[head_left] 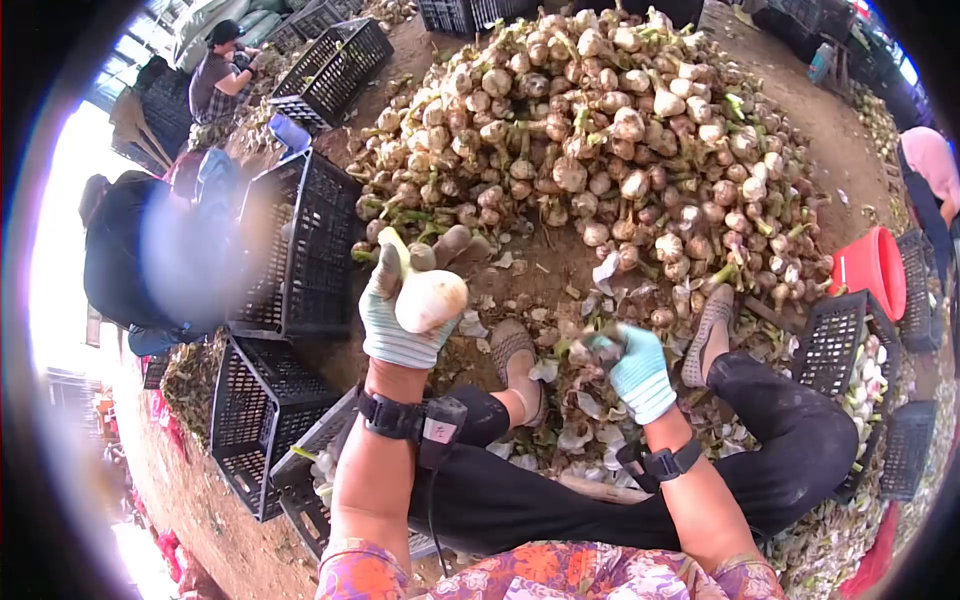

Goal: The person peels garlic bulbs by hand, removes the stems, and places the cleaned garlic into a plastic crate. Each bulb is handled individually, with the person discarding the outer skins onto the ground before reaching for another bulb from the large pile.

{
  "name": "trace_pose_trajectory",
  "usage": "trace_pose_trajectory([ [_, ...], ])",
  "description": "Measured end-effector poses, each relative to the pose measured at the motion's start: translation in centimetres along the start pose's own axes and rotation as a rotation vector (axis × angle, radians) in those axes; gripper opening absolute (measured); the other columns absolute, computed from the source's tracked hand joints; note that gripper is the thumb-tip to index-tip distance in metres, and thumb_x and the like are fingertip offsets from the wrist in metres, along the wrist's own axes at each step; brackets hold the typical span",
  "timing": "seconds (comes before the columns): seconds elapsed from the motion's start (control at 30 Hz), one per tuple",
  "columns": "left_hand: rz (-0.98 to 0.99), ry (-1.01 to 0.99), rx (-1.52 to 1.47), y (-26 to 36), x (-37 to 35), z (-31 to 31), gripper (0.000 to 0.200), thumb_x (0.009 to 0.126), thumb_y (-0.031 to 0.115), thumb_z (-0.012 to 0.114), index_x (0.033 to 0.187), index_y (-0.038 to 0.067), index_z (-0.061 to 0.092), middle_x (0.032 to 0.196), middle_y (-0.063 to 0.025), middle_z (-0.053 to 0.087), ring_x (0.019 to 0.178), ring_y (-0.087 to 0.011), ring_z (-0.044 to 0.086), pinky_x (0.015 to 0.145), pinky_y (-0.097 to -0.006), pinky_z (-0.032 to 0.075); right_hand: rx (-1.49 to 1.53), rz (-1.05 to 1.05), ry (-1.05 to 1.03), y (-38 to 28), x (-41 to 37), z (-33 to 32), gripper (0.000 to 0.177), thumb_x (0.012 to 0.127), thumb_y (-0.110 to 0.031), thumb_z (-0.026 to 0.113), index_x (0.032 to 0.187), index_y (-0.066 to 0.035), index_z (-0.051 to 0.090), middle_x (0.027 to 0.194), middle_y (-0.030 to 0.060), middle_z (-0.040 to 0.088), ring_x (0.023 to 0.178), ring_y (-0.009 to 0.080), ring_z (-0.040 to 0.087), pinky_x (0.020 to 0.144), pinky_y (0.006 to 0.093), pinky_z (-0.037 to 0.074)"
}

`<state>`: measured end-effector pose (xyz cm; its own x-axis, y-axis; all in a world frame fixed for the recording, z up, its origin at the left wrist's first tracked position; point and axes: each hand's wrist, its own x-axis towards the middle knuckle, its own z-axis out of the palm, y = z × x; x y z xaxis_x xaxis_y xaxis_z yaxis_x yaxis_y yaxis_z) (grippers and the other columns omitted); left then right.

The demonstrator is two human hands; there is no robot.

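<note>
My left hand (408, 310), in a striped glove with grey fingers, is raised in front of me. It grips a garlic bulb (432, 302) whose skin is pale and smooth, with a short green stem sticking up between thumb and fingers. To the right and a little lower, my right hand (637, 372) is closed in a matching glove over the peel-strewn ground. Its fingertips are blurred, and whatever they may hold cannot be made out. Beyond both hands rises a big heap of unpeeled garlic bulbs (570, 150).
Black plastic crates (268, 420) stand at my left. At my right, another crate (835, 345) holds pale bulbs beside a red bucket (868, 270). Loose peel (590, 410) covers the ground around my shoes. A person (218, 85) sits at the far left; another (932, 175) is at the right edge.
</note>
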<state>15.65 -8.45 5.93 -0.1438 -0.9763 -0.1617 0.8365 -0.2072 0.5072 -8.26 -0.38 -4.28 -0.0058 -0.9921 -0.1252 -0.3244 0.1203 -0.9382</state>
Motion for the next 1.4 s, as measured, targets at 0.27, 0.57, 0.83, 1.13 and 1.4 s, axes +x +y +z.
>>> trace_pose_trajectory([
  [0.27,-0.279,-0.279,0.315,-2.6,-0.3,0.4,0.054,0.075,0.034,0.059,0.099,-0.012,0.045,0.105,-0.0298,0.050,0.090,-0.0356,0.056,0.076,-0.0417,0.049,0.536,-0.169,-0.258,-10.6,2.0,1.1,0.022,0.082,-0.011,0.051,0.099,0.000,0.057,0.081,0.0103,0.062,0.066,0.0146,0.059,0.056,0.0233,0.045],
  [0.57,-0.407,-0.296,0.214,-3.9,-0.9,0.4,0.073,0.073,0.036,0.062,0.114,-0.017,0.033,0.104,-0.0367,0.047,0.090,-0.0416,0.055,0.077,-0.0464,0.047,0.130,-0.402,-0.162,-9.3,0.9,0.9,0.032,0.071,-0.009,0.057,0.102,-0.002,0.057,0.083,0.0173,0.061,0.072,0.0306,0.059,0.063,0.0322,0.046],
  [0.83,-0.350,-0.202,0.076,-3.1,-0.2,-0.2,0.044,0.079,0.041,0.055,0.073,-0.002,0.053,0.104,-0.0253,0.053,0.091,-0.0352,0.054,0.080,-0.0439,0.046,0.056,-0.124,-0.206,-8.3,-0.6,-0.6,0.034,0.072,-0.002,0.051,0.106,-0.002,0.055,0.079,0.0166,0.060,0.068,0.0217,0.059,0.063,0.0292,0.046],
  [1.13,0.155,-0.145,-0.598,9.3,3.2,-7.5,0.045,0.083,0.038,0.046,0.111,0.003,0.046,0.116,-0.0219,0.047,0.111,-0.0330,0.043,0.088,-0.0488,0.040,-0.263,-0.083,-0.213,2.0,-1.6,-0.6,0.035,0.072,0.011,0.049,0.103,-0.002,0.058,0.075,0.0067,0.059,0.063,0.0154,0.053,0.056,0.0285,0.043],
  [1.4,0.088,0.054,-0.135,6.3,1.3,-2.6,0.045,0.082,0.034,0.050,0.106,-0.003,0.048,0.101,-0.0161,0.051,0.084,-0.0258,0.045,0.076,-0.0370,0.044,-0.274,0.002,-0.005,3.5,1.7,-1.0,0.031,0.068,0.007,0.047,0.095,-0.002,0.059,0.079,0.0179,0.060,0.071,0.0264,0.057,0.064,0.0323,0.045],
])
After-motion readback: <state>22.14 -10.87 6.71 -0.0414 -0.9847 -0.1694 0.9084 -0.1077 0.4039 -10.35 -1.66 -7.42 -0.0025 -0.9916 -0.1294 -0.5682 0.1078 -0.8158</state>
